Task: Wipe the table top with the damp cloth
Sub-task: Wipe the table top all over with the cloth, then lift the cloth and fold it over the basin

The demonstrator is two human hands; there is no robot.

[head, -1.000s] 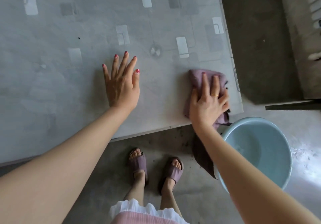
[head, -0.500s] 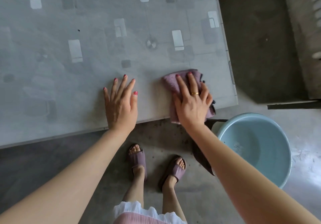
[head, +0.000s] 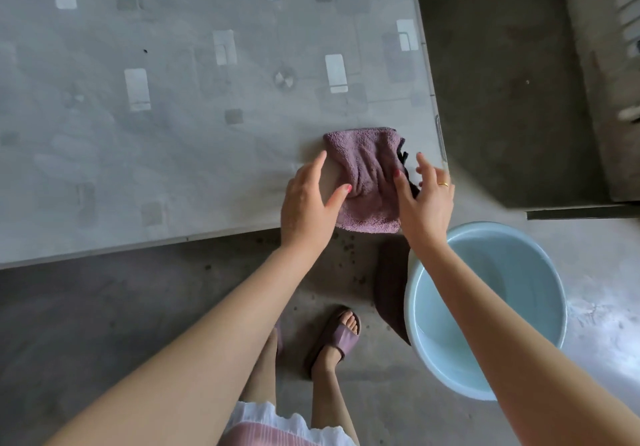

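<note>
The purple damp cloth lies bunched on the grey patterned table top, at its near right corner. One end hangs over the near edge toward the floor. My left hand is at the cloth's left side, thumb pinching into its folds and index finger stretched out on the table. My right hand grips the cloth's right side, thumb on top and fingers spread past the edge. The creases in the cloth run together between the two thumbs.
A light blue basin stands on the concrete floor just right of my right forearm, below the table corner. My feet in purple slippers are close to the table's near edge. A concrete step lies to the right.
My left hand left its flat rest on the table and moved right to the cloth. My right hand lifted from pressing flat on the cloth and shifted to its right side. The cloth is bunched.
</note>
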